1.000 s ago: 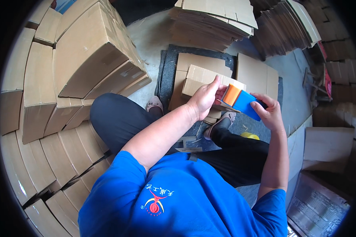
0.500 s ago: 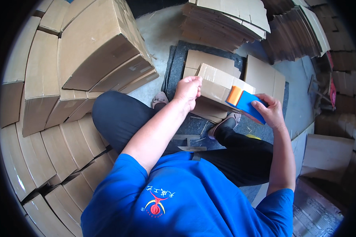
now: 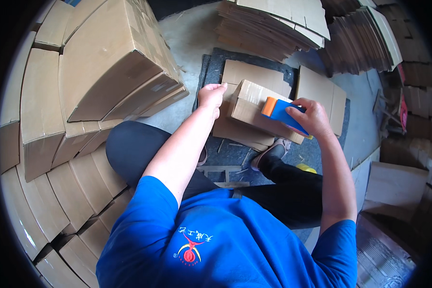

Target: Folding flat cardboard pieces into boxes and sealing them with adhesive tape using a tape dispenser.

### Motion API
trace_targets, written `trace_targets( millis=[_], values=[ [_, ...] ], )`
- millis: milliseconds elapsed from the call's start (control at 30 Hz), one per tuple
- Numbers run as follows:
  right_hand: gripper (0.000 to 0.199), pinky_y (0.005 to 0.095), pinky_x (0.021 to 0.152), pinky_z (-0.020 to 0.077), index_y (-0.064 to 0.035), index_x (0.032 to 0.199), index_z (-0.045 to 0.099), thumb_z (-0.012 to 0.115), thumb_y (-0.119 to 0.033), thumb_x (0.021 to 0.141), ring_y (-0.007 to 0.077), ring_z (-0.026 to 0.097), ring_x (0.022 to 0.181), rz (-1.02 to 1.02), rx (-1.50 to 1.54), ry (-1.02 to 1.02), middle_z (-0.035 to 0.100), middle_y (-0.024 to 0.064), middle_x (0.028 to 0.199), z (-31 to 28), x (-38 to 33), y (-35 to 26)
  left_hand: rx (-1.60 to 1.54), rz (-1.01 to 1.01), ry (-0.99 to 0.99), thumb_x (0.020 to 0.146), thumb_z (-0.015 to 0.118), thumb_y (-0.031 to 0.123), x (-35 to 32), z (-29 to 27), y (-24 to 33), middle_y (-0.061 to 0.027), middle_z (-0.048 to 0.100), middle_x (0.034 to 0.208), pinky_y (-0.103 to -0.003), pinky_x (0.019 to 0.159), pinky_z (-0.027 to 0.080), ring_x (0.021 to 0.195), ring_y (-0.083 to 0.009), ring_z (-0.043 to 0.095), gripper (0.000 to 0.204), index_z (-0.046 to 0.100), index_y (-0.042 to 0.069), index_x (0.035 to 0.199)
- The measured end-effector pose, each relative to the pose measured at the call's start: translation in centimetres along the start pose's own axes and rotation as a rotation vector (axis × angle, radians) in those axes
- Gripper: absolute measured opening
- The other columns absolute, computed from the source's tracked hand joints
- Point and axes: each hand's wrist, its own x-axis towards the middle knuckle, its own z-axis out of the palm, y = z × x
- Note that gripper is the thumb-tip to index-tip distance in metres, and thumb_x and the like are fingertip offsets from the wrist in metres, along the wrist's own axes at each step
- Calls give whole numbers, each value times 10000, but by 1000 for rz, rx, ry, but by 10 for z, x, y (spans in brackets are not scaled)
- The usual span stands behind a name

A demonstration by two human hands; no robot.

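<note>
nearest to me is the person's short-sleeved bright blue cloth shirt with a small embroidered emblem, and beyond it the plain black trousers, legs parted.

out past the knees, the right hand grips a flat blue tape dispenser with an orange end. its thumb lies on the near side and its fingers wrap the far edge, pinching the blue body between them; the orange end juts out leftward, clear of the fingertips, over a small closed brown cardboard box. whether the dispenser touches the box, i can't tell.

the left hand is held up just left of that box and apart from it, fingers curled in, thumb and forefinger drawn together. i can't make out whether they pinch something thin. the dispenser sits well off to the right of those fingertips, with the box's left end between.

the box rests above flat brown cardboard on a dark grey mat; a pinkish shoe and a round yellow object are close by. along the left, closed brown cartons are piled high. farthest off stand two stacks of flattened cardboard.
</note>
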Motion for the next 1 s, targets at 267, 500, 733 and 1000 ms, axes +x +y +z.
trace_targets(
  millis=[267,500,733,1000],
  values=[
    [313,397,784,566,-144,997,752,696,-400,825,298,711,800,-124,-159,80,728,126,821,19,3,-11,-257,-112,-106,898,736,238,28,11,-70,-23,705,870,-285,703,506,765,-135,634,239,673,51,1033],
    [311,392,767,571,-142,988,754,696,-399,823,292,712,781,-126,-144,125,728,120,810,21,1,-10,412,28,460,851,744,247,17,-9,-87,-178,551,1247,-384,982,461,1132,-299,571,553,521,38,1311],
    [341,399,747,566,-130,976,756,688,-428,824,279,713,781,-59,-157,60,728,115,801,15,6,-2,1102,1052,-158,995,469,303,-56,49,-6,-106,394,1505,-447,1161,246,1408,-299,329,481,440,109,1435],
    [416,367,800,586,-27,1034,733,700,-396,845,261,723,813,-86,-11,-35,732,154,888,-24,-12,46,1519,912,-145,1020,295,514,-56,59,-11,-32,128,1645,-521,1209,21,1520,-246,56,646,249,157,1556]
  ],
)
